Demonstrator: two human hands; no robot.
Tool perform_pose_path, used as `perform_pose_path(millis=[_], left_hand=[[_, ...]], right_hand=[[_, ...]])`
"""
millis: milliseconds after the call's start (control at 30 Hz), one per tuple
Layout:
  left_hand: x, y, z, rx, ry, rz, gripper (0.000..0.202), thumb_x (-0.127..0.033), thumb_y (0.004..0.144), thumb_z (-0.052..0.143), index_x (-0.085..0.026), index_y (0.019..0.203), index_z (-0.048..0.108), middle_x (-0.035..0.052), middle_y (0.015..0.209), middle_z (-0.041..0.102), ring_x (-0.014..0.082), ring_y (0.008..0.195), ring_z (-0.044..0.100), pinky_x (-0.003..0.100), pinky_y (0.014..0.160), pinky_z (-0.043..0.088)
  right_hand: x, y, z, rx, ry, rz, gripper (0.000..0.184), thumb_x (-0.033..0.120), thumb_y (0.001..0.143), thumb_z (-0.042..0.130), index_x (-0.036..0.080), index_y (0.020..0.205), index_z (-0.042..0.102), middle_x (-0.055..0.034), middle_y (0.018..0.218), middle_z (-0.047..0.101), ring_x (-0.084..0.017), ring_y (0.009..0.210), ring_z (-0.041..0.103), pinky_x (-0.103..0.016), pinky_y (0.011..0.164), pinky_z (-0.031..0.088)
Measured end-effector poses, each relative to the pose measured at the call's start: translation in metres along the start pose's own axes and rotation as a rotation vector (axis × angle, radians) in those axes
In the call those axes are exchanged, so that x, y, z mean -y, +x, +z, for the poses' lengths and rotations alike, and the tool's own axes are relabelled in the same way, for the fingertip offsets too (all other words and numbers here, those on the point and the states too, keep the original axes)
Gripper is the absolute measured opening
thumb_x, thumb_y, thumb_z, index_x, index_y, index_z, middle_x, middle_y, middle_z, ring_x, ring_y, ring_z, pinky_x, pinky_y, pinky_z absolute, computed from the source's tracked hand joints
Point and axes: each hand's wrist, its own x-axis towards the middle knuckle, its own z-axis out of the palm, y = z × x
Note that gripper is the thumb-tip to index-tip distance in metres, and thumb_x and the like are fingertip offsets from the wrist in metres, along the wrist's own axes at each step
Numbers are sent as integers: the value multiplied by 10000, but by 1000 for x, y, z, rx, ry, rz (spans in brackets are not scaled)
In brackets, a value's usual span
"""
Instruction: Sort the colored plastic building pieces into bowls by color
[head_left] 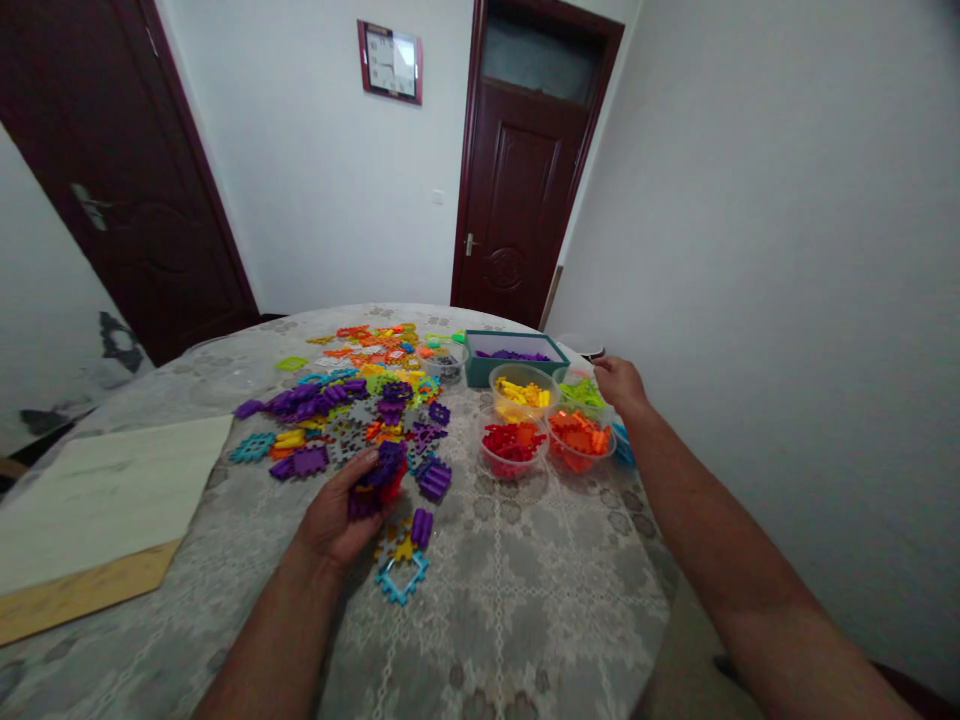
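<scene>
My left hand [337, 520] is closed around a small stack of purple and red plastic building pieces [390, 465], over the front of a loose heap. That heap of mixed plastic pieces [352, 420] is purple, grey, yellow, blue and orange. To the right, my right hand [621, 384] reaches past the green-piece bowl [581, 392], fingers pinched together at the table's far right edge; whatever they hold is too small to make out. Close by are clear bowls of red pieces [514, 445], orange pieces [579, 440] and yellow pieces [521, 393]. Blue pieces [622, 445] show partly behind my right forearm.
A green box [480, 372] with purple pieces stands behind the bowls, beside a bowl of grey pieces [442, 363]. Near the front lie a light-blue frame piece [403, 580] and a purple piece [422, 528]. A pale sheet over a board [105, 490] lies left on the patterned tablecloth.
</scene>
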Motion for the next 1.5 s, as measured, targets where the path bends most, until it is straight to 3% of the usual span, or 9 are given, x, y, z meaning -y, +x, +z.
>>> perform_pose_path(millis=[200, 433, 600, 867, 1033, 1167, 1333, 1400, 1500], left_hand=[[8, 1, -2, 30, 19, 17, 218, -112, 843, 731, -172, 1048, 690, 51, 881, 776, 207, 647, 750, 324, 514, 633], [13, -6, 0, 119, 66, 33, 299, -144, 782, 802, -193, 1047, 672, 53, 882, 763, 200, 660, 729, 330, 552, 630], [18, -4, -2, 188, 115, 43, 334, -185, 735, 858, -195, 1010, 668, 20, 797, 726, 174, 610, 690, 282, 518, 591], [21, -1, -3, 193, 91, 33, 311, -276, 781, 854, -192, 1024, 679, 60, 884, 763, 209, 707, 743, 352, 609, 651], [20, 1, -2, 182, 36, -7, 301, -338, 882, 756, -159, 1108, 670, 111, 928, 782, 233, 709, 759, 355, 597, 653], [19, 0, -3, 190, 48, 30, 230, -257, 847, 759, -174, 1034, 654, 68, 841, 758, 206, 635, 730, 312, 527, 625], [18, -2, -3, 130, 39, 60, 207, -203, 795, 770, -185, 949, 632, 9, 750, 704, 155, 557, 670, 279, 507, 608], [17, -1, -3, 115, 33, 64, 207, -201, 794, 768, -185, 939, 622, 2, 737, 695, 149, 547, 663, 282, 509, 611], [17, 1, -3, 109, 31, 66, 215, -210, 805, 773, -189, 954, 620, 8, 758, 710, 163, 560, 680, 296, 496, 611]], right_hand=[[43, -47, 3, 40, 142, -66, 404, 301, 910, 501, 128, 1145, 781, -144, 1087, 792, -244, 924, 723, -380, 862, 568], [148, -174, 28, 616, 409, -342, 298, 372, 978, 598, 236, 1197, 746, -60, 1056, 781, -207, 861, 722, -354, 795, 572], [179, -215, 64, 757, 435, -395, 351, 387, 966, 650, 237, 1281, 693, -45, 1027, 777, -202, 854, 720, -335, 756, 561], [172, -221, 100, 806, 611, -129, 245, 239, 864, 619, 223, 1099, 688, 11, 781, 710, -165, 603, 682, -260, 506, 558], [180, -222, 102, 799, 748, 157, 274, 271, 797, 631, 234, 1055, 546, 47, 791, 664, -168, 602, 708, -297, 531, 622], [186, -220, 103, 819, 808, 244, 276, 311, 772, 637, 234, 1000, 502, 63, 719, 638, -178, 589, 708, -318, 541, 630], [185, -206, 89, 772, 767, 182, 287, 360, 820, 657, 224, 1040, 532, 40, 731, 667, -186, 619, 723, -307, 553, 622], [181, -191, 78, 749, 672, 73, 271, 351, 865, 643, 211, 1091, 584, 24, 730, 686, -180, 625, 723, -282, 551, 608], [172, -156, 64, 865, 473, -114, 231, 299, 903, 646, 195, 1106, 675, 2, 706, 714, -160, 581, 703, -230, 504, 557]])
